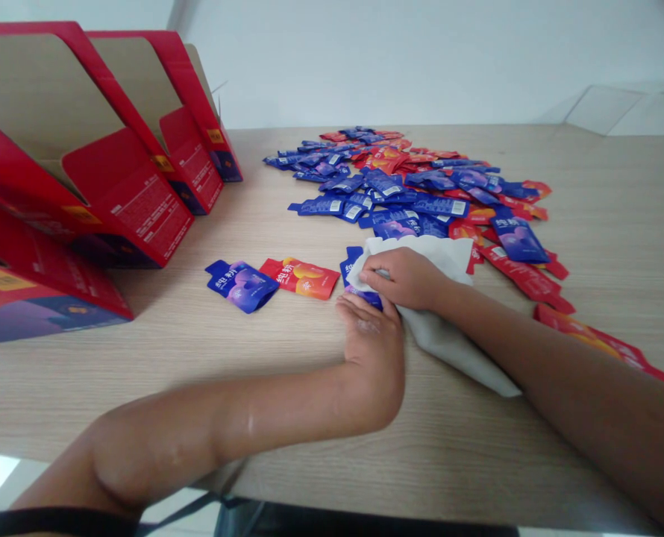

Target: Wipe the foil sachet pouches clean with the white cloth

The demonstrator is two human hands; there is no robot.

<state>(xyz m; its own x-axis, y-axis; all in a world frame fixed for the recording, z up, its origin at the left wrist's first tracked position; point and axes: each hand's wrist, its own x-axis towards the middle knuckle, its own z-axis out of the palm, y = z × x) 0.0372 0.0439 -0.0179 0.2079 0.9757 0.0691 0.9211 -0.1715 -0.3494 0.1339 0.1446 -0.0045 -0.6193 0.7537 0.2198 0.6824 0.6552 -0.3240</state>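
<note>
Near the middle of the table lies a blue pouch (353,257), partly covered by my hands and a white cloth. My right hand (402,277) is closed around a bunch of the white cloth (449,339) and presses it onto the pouch; the rest of the cloth spreads beneath my right wrist. My left hand (370,324) lies flat with its fingertips on the lower edge of the same pouch. To the left of my hands, a red pouch (304,280) and another blue pouch (244,286) lie face up in a row, their edges touching.
A large pile of blue and red pouches (388,183) spreads behind my hands and down the right side. Open red boxes (136,198) stand at the left. A clear plastic piece (603,110) is at the back right, by the wall.
</note>
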